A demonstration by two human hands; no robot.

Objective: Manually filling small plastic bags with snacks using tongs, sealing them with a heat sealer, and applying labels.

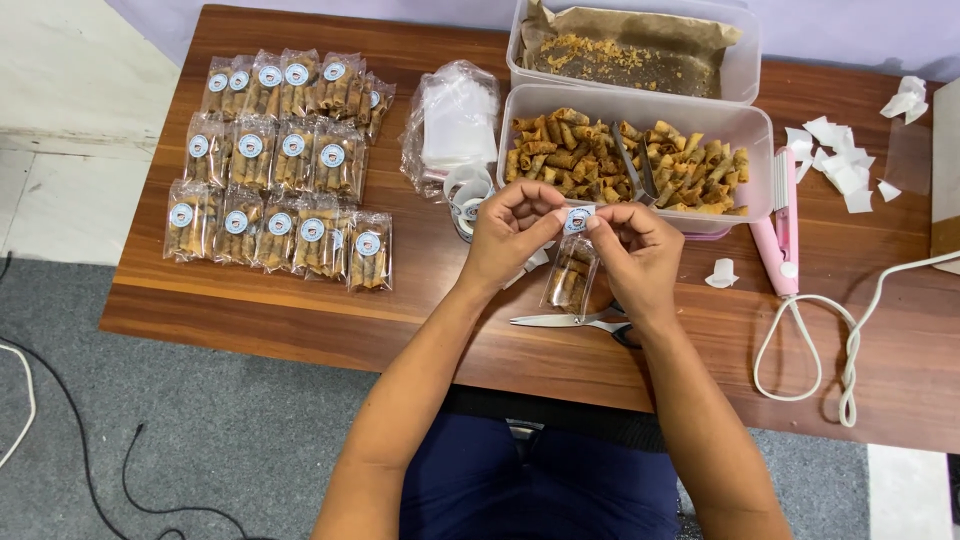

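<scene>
Pinching a round sticker (577, 219) over a filled snack pouch (571, 277), both hands, left (508, 235) and right (640, 255), hover above the desk (430, 300); the near tub (745, 125) holds fried rolls, the far tub (738, 68) crumbs.

- We saw an evenly and brightly lit scene, with soft, diffuse light that seemed to fall from above
- Shadows were faint and short; we noticed only a soft dark edge under the forearms and beneath the scissors (575, 322) on the wooden table (300, 310)
- We found mild glare on the clear plastic of the packed snack bags (275, 165) and on the stack of empty bags (455, 120)
- The centre was sharp; the fingertips (590, 222) looked slightly soft
- We noticed the table edges bowing a little towards the corners, a wide-lens effect
- The white paper scraps (840, 160) were close to overexposed
</scene>
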